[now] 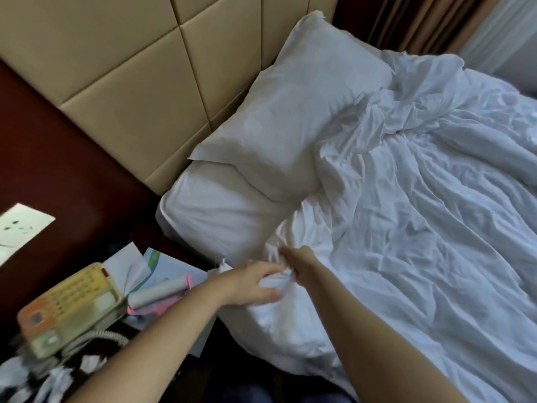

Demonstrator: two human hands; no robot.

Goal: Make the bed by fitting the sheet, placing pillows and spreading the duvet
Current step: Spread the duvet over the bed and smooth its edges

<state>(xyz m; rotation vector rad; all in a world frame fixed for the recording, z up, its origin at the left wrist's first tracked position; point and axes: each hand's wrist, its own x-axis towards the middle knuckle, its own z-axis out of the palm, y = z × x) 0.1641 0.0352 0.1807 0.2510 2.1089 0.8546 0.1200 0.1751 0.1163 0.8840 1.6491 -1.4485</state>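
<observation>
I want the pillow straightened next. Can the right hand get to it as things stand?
Probably, once it lets go: the right hand grips a bunched corner of the duvet, and only bare sheet lies between it and the pillow.

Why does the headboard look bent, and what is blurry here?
In the head view, the wide-angle lens slightly bows the headboard seams; the left hand and right hand gripping the duvet, and the telephone, look smeared, while the pillow is sharper; light seems to come from the curtain side.
</observation>
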